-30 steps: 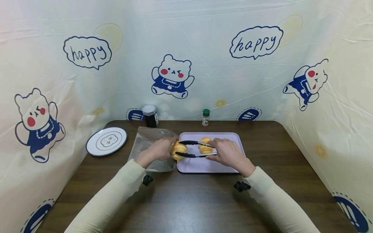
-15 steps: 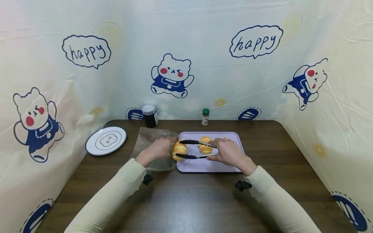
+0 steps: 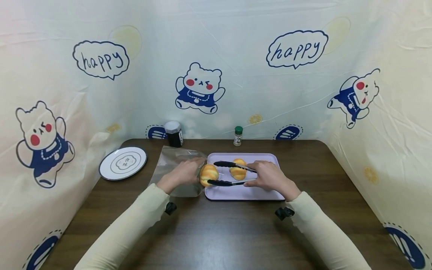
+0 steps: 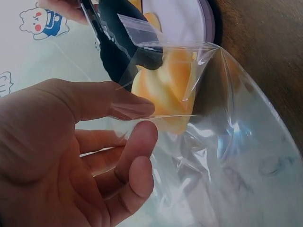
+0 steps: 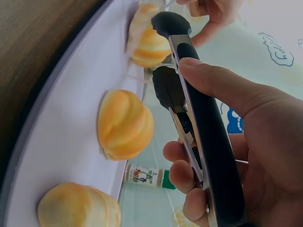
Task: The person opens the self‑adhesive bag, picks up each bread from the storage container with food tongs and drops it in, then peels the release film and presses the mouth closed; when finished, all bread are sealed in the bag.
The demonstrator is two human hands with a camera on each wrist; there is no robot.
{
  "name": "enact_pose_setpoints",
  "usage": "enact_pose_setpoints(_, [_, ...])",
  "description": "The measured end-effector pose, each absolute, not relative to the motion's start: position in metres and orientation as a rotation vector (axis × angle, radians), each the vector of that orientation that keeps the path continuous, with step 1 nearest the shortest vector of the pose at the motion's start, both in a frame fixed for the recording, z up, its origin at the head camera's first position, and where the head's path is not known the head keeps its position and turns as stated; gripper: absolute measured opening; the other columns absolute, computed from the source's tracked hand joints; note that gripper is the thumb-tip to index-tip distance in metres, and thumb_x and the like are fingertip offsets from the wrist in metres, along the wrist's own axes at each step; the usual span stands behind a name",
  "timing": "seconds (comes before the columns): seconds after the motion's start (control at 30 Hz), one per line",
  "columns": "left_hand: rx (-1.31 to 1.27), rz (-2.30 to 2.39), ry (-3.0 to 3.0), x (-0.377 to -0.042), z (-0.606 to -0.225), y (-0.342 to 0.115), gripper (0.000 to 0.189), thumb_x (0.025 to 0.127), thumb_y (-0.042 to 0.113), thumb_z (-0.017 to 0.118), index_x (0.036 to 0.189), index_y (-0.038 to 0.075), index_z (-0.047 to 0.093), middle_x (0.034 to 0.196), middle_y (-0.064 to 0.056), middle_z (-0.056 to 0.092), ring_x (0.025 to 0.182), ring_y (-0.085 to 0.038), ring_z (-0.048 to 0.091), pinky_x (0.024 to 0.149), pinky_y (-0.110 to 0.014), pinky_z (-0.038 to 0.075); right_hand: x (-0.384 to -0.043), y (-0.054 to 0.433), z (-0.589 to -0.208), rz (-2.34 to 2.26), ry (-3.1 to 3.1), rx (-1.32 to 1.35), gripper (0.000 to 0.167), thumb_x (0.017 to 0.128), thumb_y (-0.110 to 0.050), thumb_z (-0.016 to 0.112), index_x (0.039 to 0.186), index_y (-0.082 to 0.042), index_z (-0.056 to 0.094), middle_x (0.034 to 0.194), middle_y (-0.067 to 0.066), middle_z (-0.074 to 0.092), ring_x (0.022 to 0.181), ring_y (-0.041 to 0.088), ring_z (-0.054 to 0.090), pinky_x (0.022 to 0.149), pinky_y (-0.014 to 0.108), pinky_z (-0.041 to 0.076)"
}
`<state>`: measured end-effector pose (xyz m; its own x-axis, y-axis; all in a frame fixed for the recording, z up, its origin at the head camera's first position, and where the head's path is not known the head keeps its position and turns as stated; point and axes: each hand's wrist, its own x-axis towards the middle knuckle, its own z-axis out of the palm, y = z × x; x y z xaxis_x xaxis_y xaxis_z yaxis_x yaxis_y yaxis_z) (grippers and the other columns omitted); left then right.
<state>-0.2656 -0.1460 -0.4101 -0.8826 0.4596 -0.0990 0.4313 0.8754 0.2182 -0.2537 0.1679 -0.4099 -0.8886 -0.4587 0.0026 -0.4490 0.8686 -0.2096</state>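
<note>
Head view: bun lies beside left hand pinching bag, right hand gripping tongs.

Head looks down — close wrist views share tongs.

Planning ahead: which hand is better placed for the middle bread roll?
Likely the right hand: it holds the tongs near that bread roll, while the left hand pinches the clear plastic bag.

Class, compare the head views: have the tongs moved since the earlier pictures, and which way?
Yes: judged against the lilac tray, the tongs have shifted slightly rightward in the head view.
</note>
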Motion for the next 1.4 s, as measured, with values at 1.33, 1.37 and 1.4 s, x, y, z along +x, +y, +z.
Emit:
enact_pose_setpoints(1.33, [0.518,0.329,2.914,-0.265,-0.406,-0.146,0.089,0.081,0.019,0.076,0.158,0.012,0.03,0.157,-0.013,0.043,0.098,-0.031,0.062,0.066,-0.043,0.05,-0.241,0.154,-0.402,-0.196,3.18,-0.817,0.061,0.08,-0.053,0.078,0.127,-0.016,0.069,0.106,0.002,0.075,0.074,0.015,0.064,0.064,0.035,0.054])
enact_pose_setpoints(1.37, [0.514,0.33,2.913,-0.265,-0.406,-0.146,0.09,0.081,0.018,0.075,0.158,0.012,0.028,0.159,-0.013,0.04,0.096,-0.032,0.061,0.065,-0.043,0.049,-0.241,0.154,-0.402,-0.172,3.186,-0.842,0.061,0.08,-0.053,0.078,0.127,-0.017,0.069,0.105,0.002,0.075,0.074,0.014,0.064,0.064,0.035,0.054])
enact_pose_setpoints(1.4, [0.517,0.322,2.918,-0.265,-0.406,-0.146,0.091,0.081,0.019,0.075,0.158,0.012,0.027,0.16,-0.013,0.038,0.102,-0.033,0.062,0.069,-0.044,0.05,-0.24,0.153,-0.401,-0.142,3.194,-0.869,0.061,0.079,-0.054,0.078,0.127,-0.017,0.069,0.105,0.001,0.075,0.075,0.014,0.064,0.065,0.034,0.055])
